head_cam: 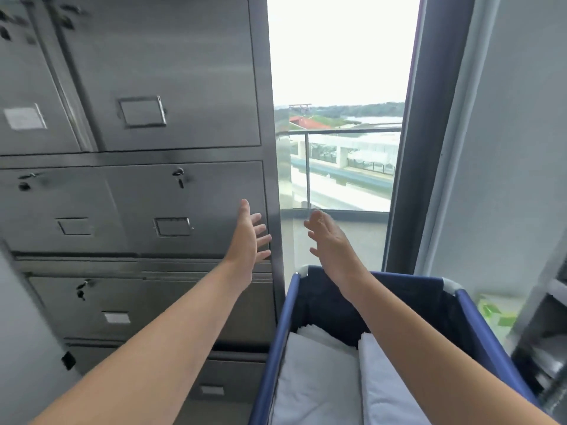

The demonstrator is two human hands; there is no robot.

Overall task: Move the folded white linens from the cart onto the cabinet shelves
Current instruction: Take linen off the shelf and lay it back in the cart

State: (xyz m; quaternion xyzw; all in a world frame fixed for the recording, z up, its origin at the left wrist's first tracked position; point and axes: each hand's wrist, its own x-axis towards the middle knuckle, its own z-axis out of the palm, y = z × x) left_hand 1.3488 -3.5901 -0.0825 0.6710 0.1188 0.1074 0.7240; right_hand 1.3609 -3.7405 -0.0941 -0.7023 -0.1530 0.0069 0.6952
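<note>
Cart point(478, 314) linens point(319, 375) below right hand point(331, 240).

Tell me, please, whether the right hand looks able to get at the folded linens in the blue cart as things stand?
Probably yes: the right hand is open and empty above the cart, whose top is uncovered, with the linens exposed below.

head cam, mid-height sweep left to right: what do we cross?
steel cabinet → left hand → right hand → dark window frame → grey wall. Both hands are empty with fingers spread; the blue cart with folded white linens sits lower.
</note>
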